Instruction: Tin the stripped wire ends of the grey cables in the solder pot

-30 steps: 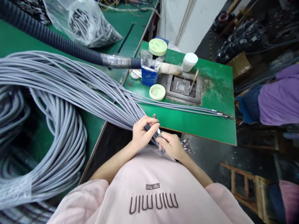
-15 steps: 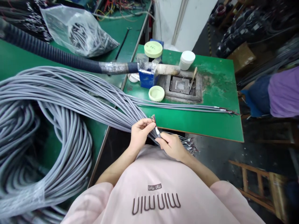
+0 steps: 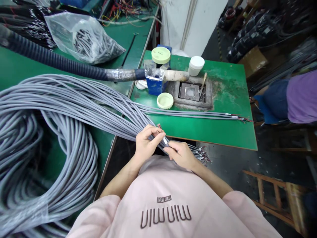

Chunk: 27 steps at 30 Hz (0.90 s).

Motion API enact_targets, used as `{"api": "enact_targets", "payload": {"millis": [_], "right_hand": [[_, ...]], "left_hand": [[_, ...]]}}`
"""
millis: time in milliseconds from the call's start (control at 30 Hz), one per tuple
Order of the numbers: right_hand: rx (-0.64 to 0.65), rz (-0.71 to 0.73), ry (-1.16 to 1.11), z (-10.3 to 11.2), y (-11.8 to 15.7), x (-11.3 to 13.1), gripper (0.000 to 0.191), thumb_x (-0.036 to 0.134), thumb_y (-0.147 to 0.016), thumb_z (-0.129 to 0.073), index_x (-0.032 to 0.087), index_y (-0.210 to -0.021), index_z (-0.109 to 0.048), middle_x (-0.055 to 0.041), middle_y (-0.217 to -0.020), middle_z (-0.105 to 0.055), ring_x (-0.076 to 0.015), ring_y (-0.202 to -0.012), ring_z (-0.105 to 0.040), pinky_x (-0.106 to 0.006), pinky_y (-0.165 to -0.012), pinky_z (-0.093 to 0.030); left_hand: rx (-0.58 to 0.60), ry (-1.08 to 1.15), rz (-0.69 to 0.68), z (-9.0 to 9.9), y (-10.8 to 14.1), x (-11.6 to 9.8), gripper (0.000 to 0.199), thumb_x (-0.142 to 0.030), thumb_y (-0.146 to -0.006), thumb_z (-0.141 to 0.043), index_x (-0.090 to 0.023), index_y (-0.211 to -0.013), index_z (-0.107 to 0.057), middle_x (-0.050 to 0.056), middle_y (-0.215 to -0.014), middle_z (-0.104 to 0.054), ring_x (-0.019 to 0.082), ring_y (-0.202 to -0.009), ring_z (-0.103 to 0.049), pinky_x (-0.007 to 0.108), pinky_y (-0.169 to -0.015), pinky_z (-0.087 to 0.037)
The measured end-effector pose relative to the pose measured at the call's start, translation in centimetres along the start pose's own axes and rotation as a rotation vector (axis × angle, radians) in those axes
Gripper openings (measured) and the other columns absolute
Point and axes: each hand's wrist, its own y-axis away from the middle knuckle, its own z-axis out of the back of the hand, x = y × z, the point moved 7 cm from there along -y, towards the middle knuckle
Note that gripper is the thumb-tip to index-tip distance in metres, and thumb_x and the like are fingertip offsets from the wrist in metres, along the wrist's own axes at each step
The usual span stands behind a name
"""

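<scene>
In front of my body, my right hand [image 3: 180,153] is closed round the end of a grey cable [image 3: 165,141] with a white band near its tip. My left hand [image 3: 148,140] pinches the thin wires [image 3: 159,127] that come out of that end; its fingers partly cover them. Beneath both hands runs a thick bundle of grey cables [image 3: 109,114], coming from a large coil [image 3: 81,145] on the left. The stripped ends of several more cables [image 3: 201,153] hang past the table edge, right of my right hand.
Several grey cables [image 3: 193,113] lie across the green table [image 3: 232,132]. Behind them stand a soldering pot [image 3: 190,91] with a stick in it, a pale green lid [image 3: 165,100], a white tub [image 3: 196,66] and a ribbed hose [image 3: 74,64]. A person in purple [image 3: 302,96] is at right.
My left hand has shifted slightly left and its fingers now cover more of the wires, whose tips were fanned out before. My right hand keeps its grip on the cable.
</scene>
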Motion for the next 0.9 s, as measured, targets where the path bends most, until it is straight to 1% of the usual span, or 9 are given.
{"api": "enact_targets", "payload": {"millis": [100, 200, 300, 433, 533, 633, 667, 767, 900], "right_hand": [[0.137, -0.110, -0.540, -1.0, -0.2, -0.8, 0.026, 0.044, -0.084, -0.057, 0.019, -0.079, -0.055, 0.0046, -0.053, -0.056, -0.0087, -0.043, -0.048, -0.022, -0.046, -0.035], [0.186, -0.189, -0.936, -1.4, -0.4, -1.1, 0.037, 0.050, -0.074, -0.068, 0.020, -0.090, -0.055, 0.0097, -0.047, -0.049, -0.0060, -0.032, -0.036, -0.020, -0.035, -0.028], [0.198, -0.183, -1.069, -1.3, -0.8, -0.6, 0.037, 0.052, -0.072, -0.069, 0.019, -0.084, -0.056, 0.0112, -0.041, -0.042, -0.0049, -0.030, -0.030, -0.018, -0.033, -0.024], [0.138, -0.112, -1.077, -0.7, -1.1, -0.2, 0.030, 0.048, -0.076, -0.067, 0.020, -0.081, -0.057, 0.0113, -0.036, -0.039, -0.0059, -0.027, -0.030, -0.019, -0.032, -0.025], [0.060, -0.079, -1.110, -0.2, -1.2, -0.5, 0.028, 0.045, -0.072, -0.071, 0.020, -0.078, -0.059, 0.0100, -0.037, -0.041, -0.0065, -0.030, -0.033, -0.020, -0.034, -0.029], [-0.068, -0.085, -1.140, 0.6, -1.2, -1.2, 0.031, 0.045, -0.062, -0.078, 0.021, -0.076, -0.063, 0.0078, -0.042, -0.046, -0.0071, -0.036, -0.040, -0.021, -0.039, -0.034], [-0.111, -0.094, -1.122, 1.0, -1.1, -1.5, 0.033, 0.045, -0.059, -0.080, 0.020, -0.074, -0.064, 0.0067, -0.044, -0.048, -0.0074, -0.038, -0.042, -0.021, -0.041, -0.035], [-0.271, -0.046, -0.972, 2.9, -1.0, -1.7, 0.035, 0.048, -0.054, -0.081, 0.019, -0.067, -0.067, 0.0031, -0.051, -0.056, -0.0087, -0.043, -0.046, -0.025, -0.045, -0.039], [-0.470, 0.134, -0.602, 5.7, -0.3, -0.4, 0.021, 0.042, -0.067, -0.075, 0.022, -0.074, -0.073, -0.0003, -0.064, -0.064, -0.0126, -0.055, -0.053, -0.030, -0.059, -0.048]], "left_hand": [[-0.020, -0.194, -0.355, -0.1, 1.0, -2.3, 0.015, -0.015, -0.074, -0.072, -0.024, -0.087, -0.071, -0.002, -0.068, -0.065, 0.011, -0.063, -0.056, 0.027, -0.065, -0.046], [-0.020, -0.221, -0.548, -0.6, 2.0, -3.2, 0.024, -0.014, -0.075, -0.071, -0.027, -0.097, -0.070, -0.003, -0.066, -0.061, 0.009, -0.058, -0.053, 0.024, -0.057, -0.043], [0.059, -0.203, -0.618, -1.6, 2.2, -3.5, 0.026, -0.015, -0.078, -0.069, -0.027, -0.101, -0.068, -0.004, -0.063, -0.059, 0.009, -0.056, -0.051, 0.022, -0.054, -0.040], [0.121, -0.141, -0.639, -2.6, 2.0, -3.5, 0.024, -0.013, -0.078, -0.067, -0.026, -0.098, -0.069, -0.005, -0.057, -0.056, 0.008, -0.050, -0.046, 0.023, -0.050, -0.036], [0.134, -0.016, -0.535, -3.3, 1.7, -3.1, 0.017, -0.015, -0.078, -0.068, -0.025, -0.091, -0.072, -0.003, -0.055, -0.057, 0.008, -0.048, -0.047, 0.023, -0.049, -0.037], [0.120, 0.176, -0.240, -4.0, 1.1, -1.3, 0.003, -0.025, -0.077, -0.072, -0.024, -0.079, -0.073, -0.002, -0.052, -0.057, 0.008, -0.046, -0.047, 0.023, -0.048, -0.038], [0.113, 0.248, -0.135, -4.4, 1.0, -0.6, 0.005, -0.028, -0.075, -0.074, -0.023, -0.074, -0.073, -0.002, -0.051, -0.056, 0.009, -0.046, -0.048, 0.024, -0.049, -0.039], [0.096, 0.448, 0.102, -5.5, 0.8, 1.0, 0.011, -0.032, -0.071, -0.078, -0.023, -0.069, -0.071, -0.003, -0.050, -0.057, 0.010, -0.049, -0.051, 0.026, -0.056, -0.044], [0.072, 0.626, 0.308, -6.9, 0.6, 2.2, 0.017, -0.033, -0.065, -0.081, -0.022, -0.067, -0.069, -0.004, -0.053, -0.057, 0.008, -0.048, -0.049, 0.022, -0.050, -0.041]]}}
